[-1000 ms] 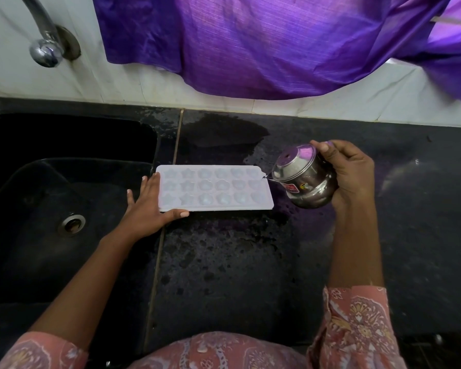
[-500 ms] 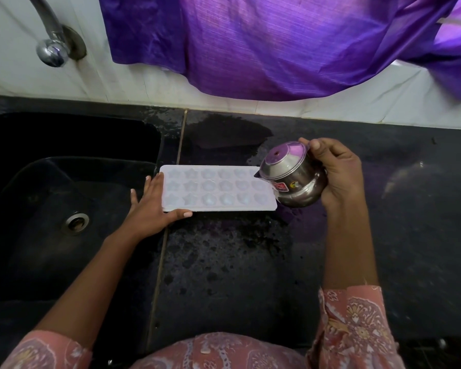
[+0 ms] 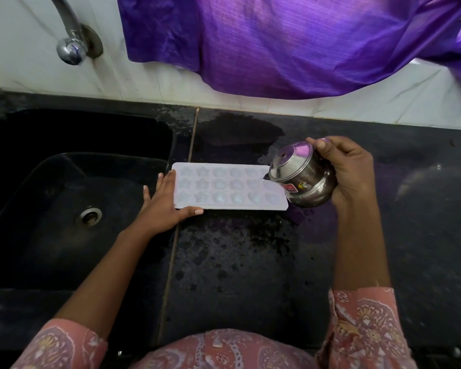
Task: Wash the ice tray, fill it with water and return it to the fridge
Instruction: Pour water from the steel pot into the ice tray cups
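A white ice tray (image 3: 224, 186) with star and heart shaped cells lies flat on the black counter, right of the sink. My left hand (image 3: 165, 206) rests against its left end, fingers straight along the short edge and thumb along the near edge. My right hand (image 3: 349, 171) grips a small lidded steel pot (image 3: 301, 177), tilted with its spout over the tray's right end. Several cells look glossy with water.
A black sink (image 3: 64, 198) with a drain (image 3: 89, 217) lies at the left. A chrome tap (image 3: 69, 41) is fixed to the white wall above it. Purple cloth (image 3: 290, 41) hangs over the back wall. The black counter (image 3: 250, 262) is wet in patches.
My right hand has carried the tilted pot leftward, from beside the tray's right end to over its right cells. My left hand stays at the tray's left end.
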The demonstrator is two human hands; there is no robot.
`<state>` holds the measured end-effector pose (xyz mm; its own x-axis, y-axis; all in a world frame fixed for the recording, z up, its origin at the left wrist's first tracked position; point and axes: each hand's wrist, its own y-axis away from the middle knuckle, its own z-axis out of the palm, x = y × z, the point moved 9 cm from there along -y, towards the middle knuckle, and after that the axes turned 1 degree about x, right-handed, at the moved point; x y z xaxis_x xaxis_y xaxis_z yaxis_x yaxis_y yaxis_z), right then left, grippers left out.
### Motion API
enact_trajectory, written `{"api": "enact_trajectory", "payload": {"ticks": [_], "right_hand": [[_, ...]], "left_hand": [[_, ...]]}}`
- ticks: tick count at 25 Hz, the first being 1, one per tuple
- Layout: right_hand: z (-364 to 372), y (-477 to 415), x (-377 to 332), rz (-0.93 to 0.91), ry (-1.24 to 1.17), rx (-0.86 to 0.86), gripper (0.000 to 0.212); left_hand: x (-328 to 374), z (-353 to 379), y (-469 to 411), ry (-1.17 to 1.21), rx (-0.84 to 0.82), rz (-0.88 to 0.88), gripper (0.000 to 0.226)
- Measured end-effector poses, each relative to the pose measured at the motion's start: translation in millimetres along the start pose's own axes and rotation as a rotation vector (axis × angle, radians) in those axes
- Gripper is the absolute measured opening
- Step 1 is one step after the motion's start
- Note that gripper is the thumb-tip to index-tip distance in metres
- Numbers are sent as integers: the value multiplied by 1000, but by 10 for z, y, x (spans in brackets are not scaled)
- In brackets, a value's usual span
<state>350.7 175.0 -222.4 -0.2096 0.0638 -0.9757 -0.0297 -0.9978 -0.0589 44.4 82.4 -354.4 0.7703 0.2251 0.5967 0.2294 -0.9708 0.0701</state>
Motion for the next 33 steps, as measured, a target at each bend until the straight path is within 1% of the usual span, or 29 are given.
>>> {"api": "enact_trajectory", "payload": {"ticks": [2, 6, 10, 14, 19, 24, 28, 30, 33], "right_hand": [[-4, -4, -8, -8, 6, -3, 31], [-13, -11, -38, -27, 21, -3, 37], [-11, -11, -47, -39, 49, 0, 39], [-31, -21, -6, -20, 13, 11, 43], [-32, -28, 39, -7, -46, -13, 37], [-40, -28, 36, -3, -28, -4, 37], [-50, -17, 24, 0, -7, 10, 33], [-53, -10, 20, 0, -4, 15, 33], [-55, -2, 20, 6, 0, 20, 33]], "left_hand": [[-4, 9, 1, -5, -8, 2, 133], [9, 10, -1, 4, -11, 13, 134], [20, 5, 17, 5, -6, 5, 122], [4, 11, 13, 7, -1, 7, 121], [13, 6, 22, 19, 3, 10, 120], [17, -1, 22, 13, 7, 5, 120], [14, 10, 21, 16, -1, 15, 131], [11, 8, 11, 7, 3, 16, 130], [16, -1, 15, 3, 11, 15, 123]]}}
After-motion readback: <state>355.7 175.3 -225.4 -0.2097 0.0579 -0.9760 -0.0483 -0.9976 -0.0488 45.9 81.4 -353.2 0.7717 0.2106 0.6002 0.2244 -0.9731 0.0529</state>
